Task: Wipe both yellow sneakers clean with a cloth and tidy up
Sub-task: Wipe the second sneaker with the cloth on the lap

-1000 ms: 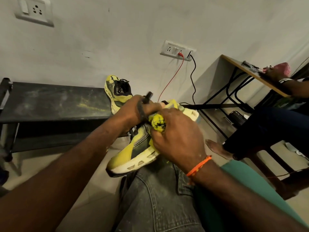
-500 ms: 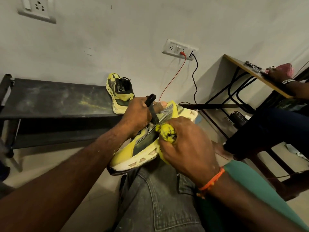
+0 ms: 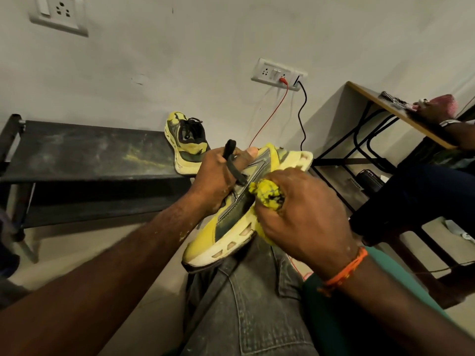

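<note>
Presently the held sneaker (image 3: 231,227) rests on the person's knee, sole turned right. Left hand (image 3: 218,178) has its grip closed around the upper, a black lace loop passing between its fingers. Right hand (image 3: 300,214) has its grip closed on the bunched yellow cloth (image 3: 267,195), pressed to the sneaker's side panel. Recommended: firm strokes along the panel and sole, the shoe braced throughout. Second sneaker (image 3: 186,142) stands on the dark surface (image 3: 90,155), unattended. Loose lace may snag the cloth.

Single head-worn wide-angle view — looks forward and down, close over the grey-denim lap (image 3: 257,304); white plaster wall (image 3: 205,47) fills the upper frame.
</note>
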